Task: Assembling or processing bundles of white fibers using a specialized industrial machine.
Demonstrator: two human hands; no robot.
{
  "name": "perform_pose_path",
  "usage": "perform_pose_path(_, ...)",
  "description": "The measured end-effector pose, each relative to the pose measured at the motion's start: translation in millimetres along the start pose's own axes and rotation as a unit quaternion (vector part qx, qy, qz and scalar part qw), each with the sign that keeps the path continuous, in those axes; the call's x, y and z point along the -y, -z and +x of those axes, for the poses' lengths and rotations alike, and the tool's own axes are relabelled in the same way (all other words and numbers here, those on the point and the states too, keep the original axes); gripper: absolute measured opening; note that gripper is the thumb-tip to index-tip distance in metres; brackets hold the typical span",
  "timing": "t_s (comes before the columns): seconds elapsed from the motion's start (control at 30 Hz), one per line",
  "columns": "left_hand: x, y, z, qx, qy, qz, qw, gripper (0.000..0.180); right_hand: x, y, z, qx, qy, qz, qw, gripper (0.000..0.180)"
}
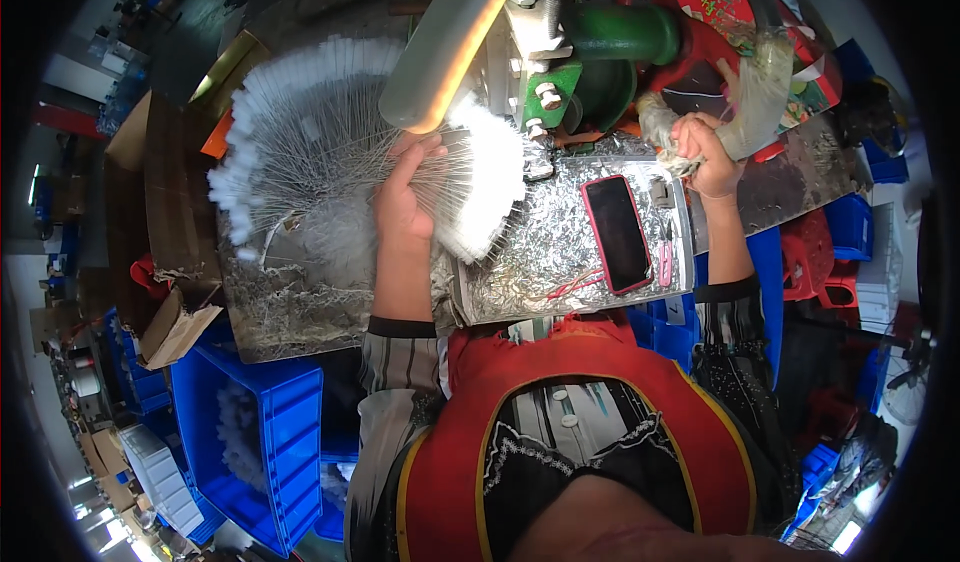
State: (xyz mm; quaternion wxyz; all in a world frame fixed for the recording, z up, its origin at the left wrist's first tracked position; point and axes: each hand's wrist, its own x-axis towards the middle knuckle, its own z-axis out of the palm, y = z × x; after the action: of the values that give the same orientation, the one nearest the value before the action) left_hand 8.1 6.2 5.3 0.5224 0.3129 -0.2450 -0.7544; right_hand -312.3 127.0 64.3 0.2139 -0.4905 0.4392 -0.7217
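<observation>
The left hand (403, 197) is grasping a fan of white-tipped wires (300, 152); the right hand (705, 152), clenched on a plastic-wrapped bundle (755, 92), could snag them (near the tabletop's (800, 177) far edge).

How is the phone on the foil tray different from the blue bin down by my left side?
The phone is a small flat slab with a dark screen and red edge; the blue bin is a large, deep open crate. The phone lies on the foil-covered tray between the hands; the bin sits lower, beside the bench. The bin holds pale pieces; the phone holds nothing. Both are roughly rectangular.
</observation>
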Motion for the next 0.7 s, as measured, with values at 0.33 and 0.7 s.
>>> perform_pose_path(0.33, 1, 1, -8, -0.029, -0.019, -0.045, 0.998, 0.025, 49, -8, 17, -0.048, -0.184, 0.004, 0.982, 0.017)
perform_pose_path(0.7, -3, -5, -10, -0.049, -0.002, -0.031, 0.998, 0.025, 53, -12, 20, -0.046, -0.179, 0.008, 0.983, 0.021)
